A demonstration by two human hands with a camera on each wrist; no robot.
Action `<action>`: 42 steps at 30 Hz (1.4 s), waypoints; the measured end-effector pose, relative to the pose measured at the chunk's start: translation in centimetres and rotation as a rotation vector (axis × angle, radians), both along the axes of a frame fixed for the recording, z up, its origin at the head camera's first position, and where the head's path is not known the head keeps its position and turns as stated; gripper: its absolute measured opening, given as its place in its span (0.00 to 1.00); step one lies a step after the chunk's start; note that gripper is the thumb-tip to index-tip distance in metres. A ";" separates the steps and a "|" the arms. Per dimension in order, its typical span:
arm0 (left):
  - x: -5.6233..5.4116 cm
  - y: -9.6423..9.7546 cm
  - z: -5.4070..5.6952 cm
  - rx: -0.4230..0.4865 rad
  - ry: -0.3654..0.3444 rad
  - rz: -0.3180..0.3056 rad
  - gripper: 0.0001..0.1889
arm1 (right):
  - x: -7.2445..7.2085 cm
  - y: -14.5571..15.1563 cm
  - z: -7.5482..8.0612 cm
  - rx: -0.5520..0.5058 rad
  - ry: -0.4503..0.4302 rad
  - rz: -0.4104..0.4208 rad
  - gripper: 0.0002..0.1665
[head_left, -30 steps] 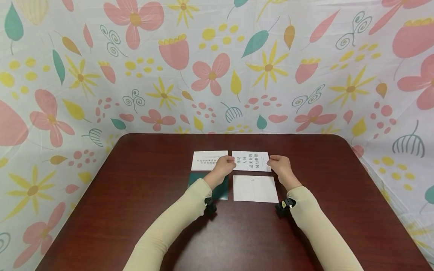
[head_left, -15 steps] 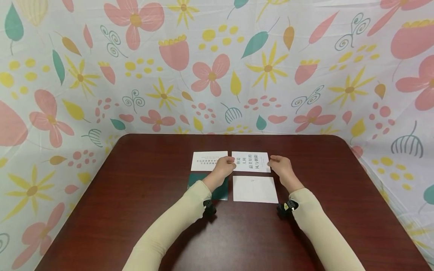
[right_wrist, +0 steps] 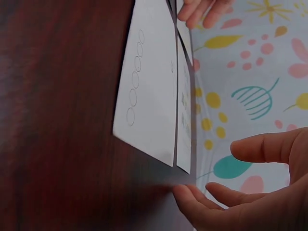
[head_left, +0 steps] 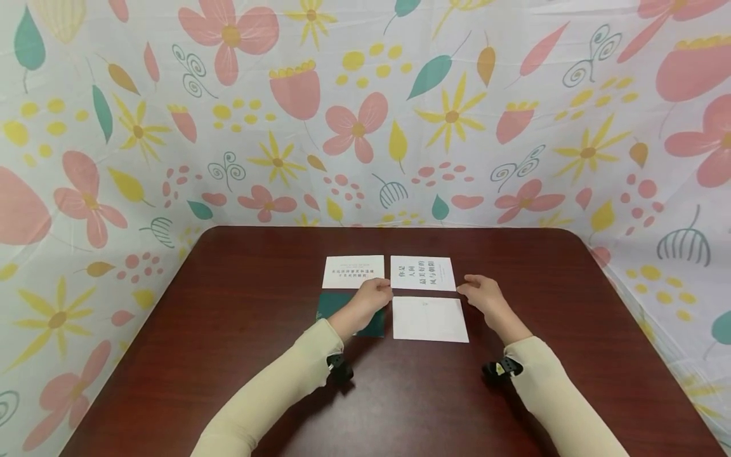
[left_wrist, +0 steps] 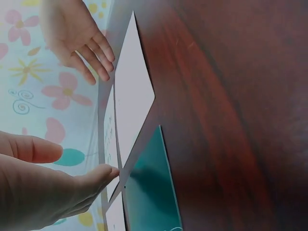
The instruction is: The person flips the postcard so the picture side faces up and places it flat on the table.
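Postcards lie flat in two rows on the table. In the head view my left hand (head_left: 364,306) is over the dark green postcard (head_left: 331,303), partly covering it, its fingertips near the gap between the cards. My right hand (head_left: 490,301) is just right of the white postcard with large printed characters (head_left: 421,273). Nearer me lies a mostly blank white postcard (head_left: 430,319); the right wrist view shows a row of small ovals on it. A white postcard with small text (head_left: 348,266) lies at the far left. Both wrist views show thumb and fingers apart, nothing held.
The brown wooden table (head_left: 200,355) has rounded far corners. Behind it hangs a white cloth (head_left: 354,184) printed with flowers and leaves. A small black device is strapped to each wrist.
Both hands have come off the edges of the large-character postcard and drawn back toward the body, the right also slightly outward. The postcards stay in place.
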State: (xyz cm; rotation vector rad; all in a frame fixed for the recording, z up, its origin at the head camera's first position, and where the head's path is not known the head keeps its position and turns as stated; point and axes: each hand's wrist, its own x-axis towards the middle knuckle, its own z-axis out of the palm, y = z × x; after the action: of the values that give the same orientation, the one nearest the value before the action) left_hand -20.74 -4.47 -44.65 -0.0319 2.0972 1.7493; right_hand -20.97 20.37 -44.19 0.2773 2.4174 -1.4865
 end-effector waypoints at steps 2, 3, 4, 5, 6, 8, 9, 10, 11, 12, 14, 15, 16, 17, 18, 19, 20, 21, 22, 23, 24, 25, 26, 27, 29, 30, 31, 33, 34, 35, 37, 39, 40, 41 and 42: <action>0.5 -0.2 -0.1 0.025 -0.012 -0.009 0.24 | 0.7 0.1 0.2 0.012 0.004 0.019 0.35; 0.7 -0.3 -0.1 0.041 -0.014 -0.016 0.24 | 1.0 0.2 0.3 0.019 0.007 0.031 0.35; 0.9 -0.4 -0.2 0.052 -0.015 -0.022 0.24 | 1.3 0.2 0.3 0.020 0.008 0.039 0.34; 1.1 -0.5 -0.2 0.058 -0.016 -0.029 0.24 | 1.6 0.2 0.3 0.024 0.008 0.045 0.34; 1.3 -0.5 -0.2 0.064 -0.019 -0.035 0.25 | 1.9 0.2 0.3 0.026 0.009 0.052 0.34; 1.7 -0.6 -0.3 0.068 -0.018 -0.049 0.25 | 2.4 0.2 0.3 0.033 0.015 0.064 0.34; 1.9 -0.6 -0.3 0.070 -0.019 -0.054 0.26 | 2.7 0.1 0.3 0.036 0.019 0.070 0.34; 2.0 -0.6 -0.3 0.071 -0.022 -0.056 0.26 | 3.0 0.0 0.3 0.034 0.023 0.071 0.34; 2.2 -0.6 -0.4 0.073 -0.021 -0.056 0.26 | 3.2 0.0 0.3 0.033 0.027 0.074 0.34; 2.3 -0.5 -0.4 0.077 -0.020 -0.053 0.26 | 3.4 -0.1 0.4 0.029 0.030 0.078 0.34; 2.4 -0.5 -0.5 0.083 -0.011 -0.046 0.26 | 3.7 -0.3 0.4 0.018 0.039 0.082 0.34; 2.5 -0.5 -0.6 0.085 -0.006 -0.040 0.27 | 3.8 -0.5 0.4 0.010 0.039 0.081 0.34; 2.5 -0.4 -0.6 0.087 -0.003 -0.035 0.27 | 3.9 -0.6 0.4 0.001 0.040 0.079 0.34; 2.6 -0.4 -0.7 0.089 0.001 -0.030 0.27 | 3.9 -0.6 0.4 -0.006 0.039 0.075 0.34; 2.6 -0.4 -0.7 0.091 0.005 -0.025 0.27 | 3.9 -0.7 0.3 -0.013 0.041 0.073 0.35; 2.6 -0.3 -0.7 0.090 0.010 -0.021 0.27 | 3.9 -0.7 0.3 -0.017 0.044 0.068 0.35; 2.7 -0.3 -0.8 0.090 0.018 -0.018 0.27 | 3.9 -0.8 0.2 -0.020 0.046 0.063 0.35; 2.7 -0.2 -0.8 0.092 0.024 -0.012 0.28 | 3.8 -0.7 0.2 -0.023 0.047 0.060 0.35; 2.7 -0.1 -0.8 0.095 0.026 -0.005 0.28 | 3.8 -0.7 0.1 -0.025 0.048 0.056 0.34; 2.7 -0.1 -0.8 0.101 0.027 0.004 0.28 | 3.7 -0.7 0.0 -0.029 0.047 0.052 0.34; 2.6 0.0 -0.9 0.105 0.027 0.013 0.28 | 3.6 -0.7 0.0 -0.032 0.046 0.050 0.34; 2.6 0.0 -0.9 0.109 0.024 0.022 0.28 | 3.6 -0.6 -0.1 -0.033 0.043 0.047 0.34; 2.6 0.1 -0.9 0.111 0.020 0.031 0.28 | 3.5 -0.6 -0.2 -0.036 0.041 0.045 0.34; 2.6 0.1 -0.9 0.112 0.014 0.039 0.28 | 3.5 -0.6 -0.2 -0.037 0.038 0.045 0.34; 2.5 0.2 -1.0 0.107 0.001 0.055 0.27 | 3.5 -0.6 -0.3 -0.041 0.031 0.041 0.34; 2.4 0.2 -1.0 0.102 -0.003 0.062 0.27 | 3.4 -0.5 -0.4 -0.045 0.029 0.038 0.34; 2.4 0.2 -1.1 0.097 -0.004 0.067 0.27 | 3.4 -0.5 -0.4 -0.050 0.026 0.034 0.34; 2.2 0.3 -1.2 0.089 -0.007 0.077 0.26 | 3.4 -0.5 -0.4 -0.057 0.021 0.027 0.34; 2.1 0.3 -1.3 0.085 -0.009 0.081 0.26 | 3.4 -0.5 -0.4 -0.062 0.018 0.024 0.34; 2.0 0.3 -1.3 0.082 -0.010 0.083 0.26 | 3.4 -0.5 -0.4 -0.067 0.017 0.019 0.34; 1.9 0.4 -1.3 0.079 -0.011 0.085 0.26 | 3.3 -0.5 -0.5 -0.075 0.014 0.008 0.34; 1.7 0.4 -1.4 0.080 -0.016 0.087 0.25 | 3.2 -0.5 -0.5 -0.084 0.017 0.001 0.34; 1.7 0.4 -1.4 0.082 -0.017 0.088 0.25 | 3.2 -0.5 -0.5 -0.090 0.020 -0.003 0.34; 1.7 0.3 -1.3 0.086 -0.019 0.089 0.25 | 3.2 -0.5 -0.5 -0.092 0.021 -0.007 0.34; 1.6 0.4 -1.3 0.088 -0.017 0.093 0.25 | 3.2 -0.5 -0.6 -0.092 0.022 -0.010 0.34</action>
State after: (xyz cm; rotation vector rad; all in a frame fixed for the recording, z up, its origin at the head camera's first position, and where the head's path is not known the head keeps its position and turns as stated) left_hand -19.11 -4.11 -45.99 -0.1207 2.0342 1.8865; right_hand -17.79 19.84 -44.74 0.2547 2.3594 -1.6073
